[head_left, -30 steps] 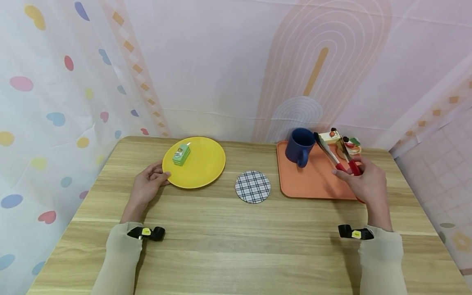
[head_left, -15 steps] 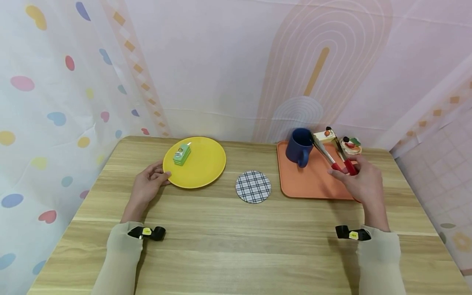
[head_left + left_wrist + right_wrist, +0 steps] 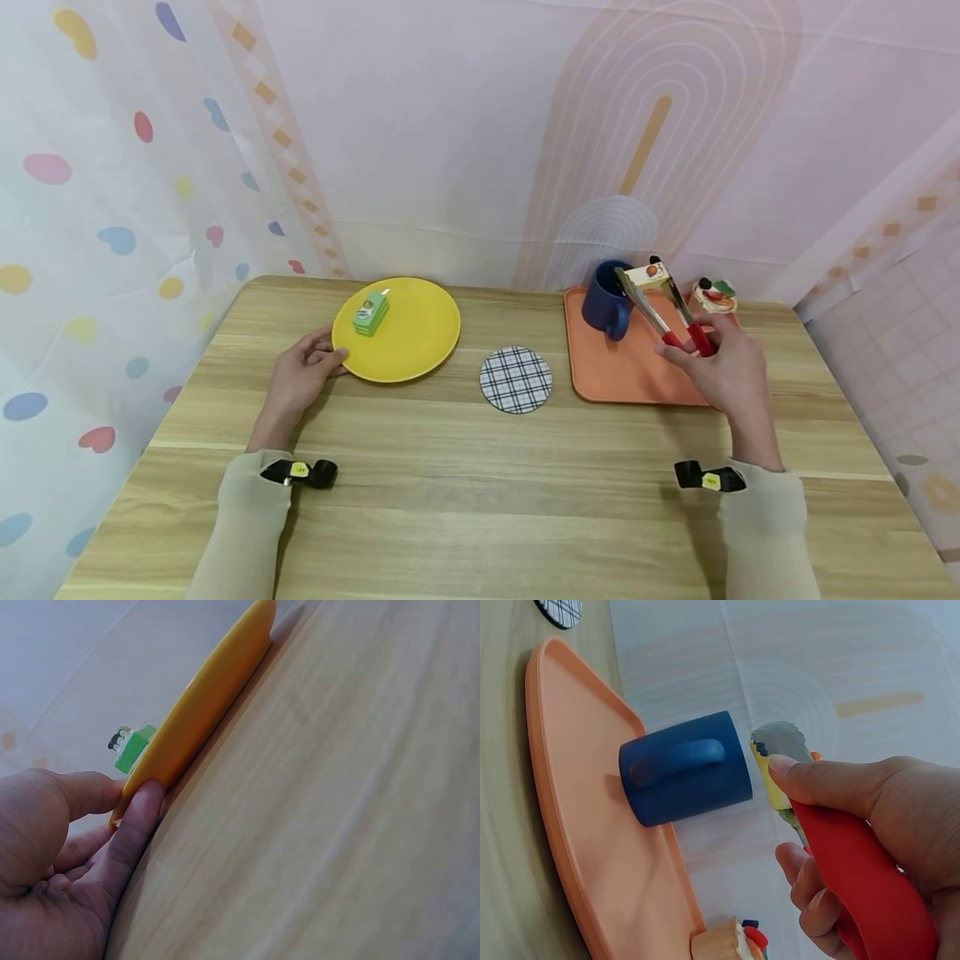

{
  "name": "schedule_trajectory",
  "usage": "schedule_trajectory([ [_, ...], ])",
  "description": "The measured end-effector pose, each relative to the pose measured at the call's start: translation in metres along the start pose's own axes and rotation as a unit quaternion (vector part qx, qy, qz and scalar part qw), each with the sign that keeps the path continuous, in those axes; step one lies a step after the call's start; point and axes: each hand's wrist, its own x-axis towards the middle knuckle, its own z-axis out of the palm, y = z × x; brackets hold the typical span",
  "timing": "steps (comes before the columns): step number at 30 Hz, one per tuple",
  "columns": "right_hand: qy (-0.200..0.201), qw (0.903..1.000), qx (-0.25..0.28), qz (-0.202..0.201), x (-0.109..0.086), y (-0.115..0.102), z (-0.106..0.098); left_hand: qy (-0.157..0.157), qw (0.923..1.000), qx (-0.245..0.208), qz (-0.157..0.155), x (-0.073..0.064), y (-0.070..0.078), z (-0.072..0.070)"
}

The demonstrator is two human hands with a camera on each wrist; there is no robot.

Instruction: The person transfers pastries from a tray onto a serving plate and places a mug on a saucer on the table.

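At the left, my left hand (image 3: pixel 297 382) pinches the rim of a yellow plate (image 3: pixel 420 333), thumb on top and fingers beneath. On that plate sits a small green cake slice (image 3: pixel 370 314). My right hand (image 3: pixel 731 371) grips the red handles of metal tongs (image 3: pixel 702 340) above the orange tray (image 3: pixel 611 375). Between the tongs' tips is a pale cake slice (image 3: pixel 643 276) with an orange topping, held raised just behind and right of the blue mug (image 3: pixel 604 302). In the right wrist view the same slice shows yellow (image 3: pixel 773 784), level with the mug's rim.
The mug stands upright on the tray, handle toward me. A fruit-topped cupcake (image 3: pixel 715 297) sits at the tray's far right corner. Between plate and tray lies a round plaid coaster (image 3: pixel 515 380). A patterned cloth (image 3: pixel 450 167) hangs right behind the table's back edge.
My right hand has moved left with the tongs and the pale cake slice, from near the cupcake to beside the mug. The cupcake is now uncovered. My left hand and the plate have stayed still.
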Motion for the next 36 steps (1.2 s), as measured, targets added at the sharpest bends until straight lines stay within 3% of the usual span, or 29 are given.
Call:
schedule_trajectory([
  [8,0.009,0.9993,0.003,-0.037,-0.002,-0.004,0.004,-0.001,1.0000,-0.005,0.003,0.001,-0.001,0.000],
  [19,0.022,0.9972,0.005,-0.072,-0.002,-0.009,0.010,-0.006,1.0000,-0.005,-0.005,-0.008,0.013,0.000],
  [30,0.011,0.9971,0.005,-0.075,-0.005,-0.017,0.015,-0.003,1.0000,-0.003,-0.003,-0.007,0.011,0.000],
  [36,0.007,0.9967,0.010,-0.080,-0.007,-0.020,0.019,-0.008,0.9999,-0.009,0.001,-0.013,0.020,0.001],
])
